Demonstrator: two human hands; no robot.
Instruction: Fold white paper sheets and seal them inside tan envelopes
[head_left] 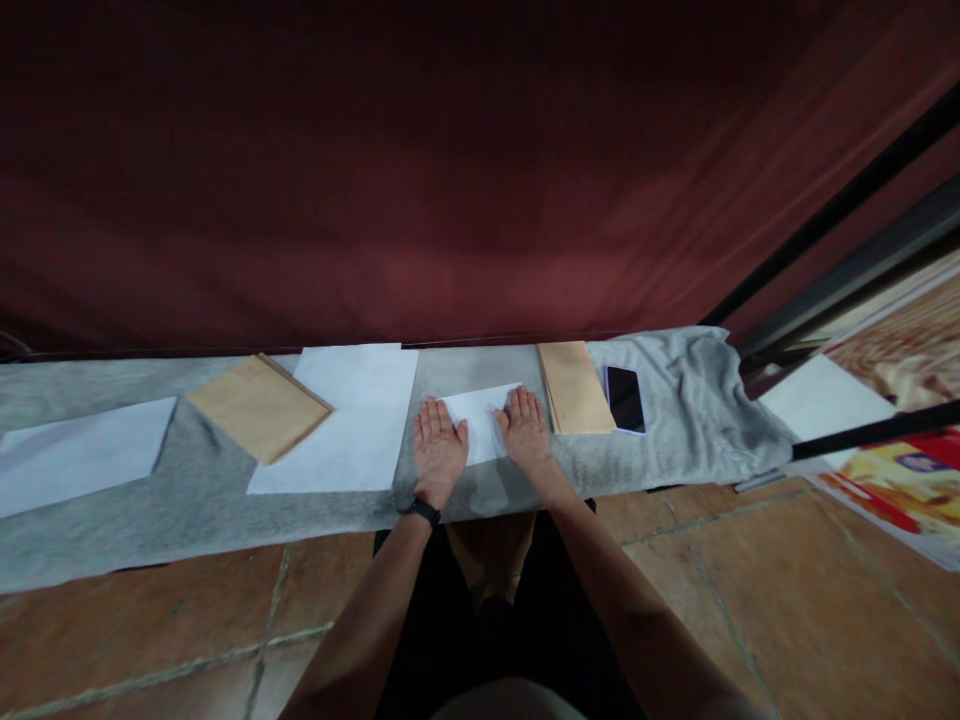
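Observation:
A small white sheet of paper (482,425), which looks folded, lies on the grey cloth between my two hands. My left hand (439,445) rests flat on its left end, fingers stretched out and thumb pointing inward. On its right end my right hand (525,428) lies flat in the same way. Both palms cover the paper's ends. Left of my left hand are larger white sheets (352,430), partly under a stack of brown envelopes (251,405). More brown envelopes (577,390) lie just right of my right hand.
A phone (625,398) lies beside the right envelopes. Another white sheet (82,455) is at the far left of the cloth-covered surface (187,510). A dark red curtain-like sheet (450,200) rises behind. At the right are dark bars and a colourful printed package (915,480).

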